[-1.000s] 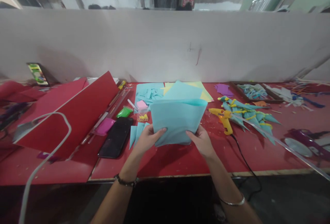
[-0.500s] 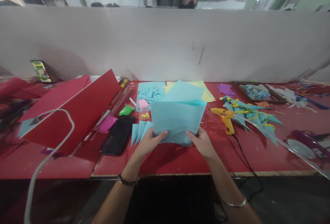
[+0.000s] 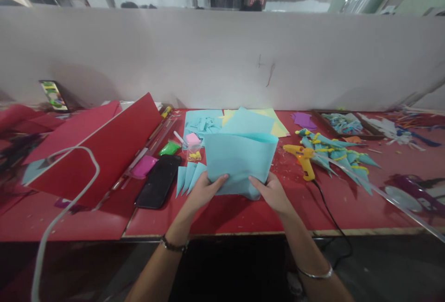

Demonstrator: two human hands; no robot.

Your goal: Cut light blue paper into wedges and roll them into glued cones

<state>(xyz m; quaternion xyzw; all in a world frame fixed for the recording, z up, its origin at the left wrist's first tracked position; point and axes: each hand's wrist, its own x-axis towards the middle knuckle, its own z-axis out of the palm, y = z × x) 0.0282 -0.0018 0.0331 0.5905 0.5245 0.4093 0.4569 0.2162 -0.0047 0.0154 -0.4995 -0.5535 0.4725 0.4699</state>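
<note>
A light blue sheet of paper (image 3: 239,158), bent over on itself with its layers apart at the upper right, is held up above the red table (image 3: 222,218). My left hand (image 3: 206,190) grips its lower left side, thumb on the near face. At the lower right side my right hand (image 3: 273,191) pinches it the same way. The fingers behind the paper are hidden. Just left of my left hand lie several blue paper triangles (image 3: 189,177). More blue sheets (image 3: 245,120) and a yellow sheet (image 3: 278,123) lie behind the held paper.
A yellow glue gun (image 3: 303,157) with a black cord lies to the right, beside blue paper cones with yellow trim (image 3: 342,156). On the left are a black phone (image 3: 158,181), a red board (image 3: 104,154) and a white cable (image 3: 66,204). A pale partition (image 3: 222,61) stands behind.
The held paper has shifted very slightly and its lower edge bends a little differently. Both hands keep their grip in almost the same place.
</note>
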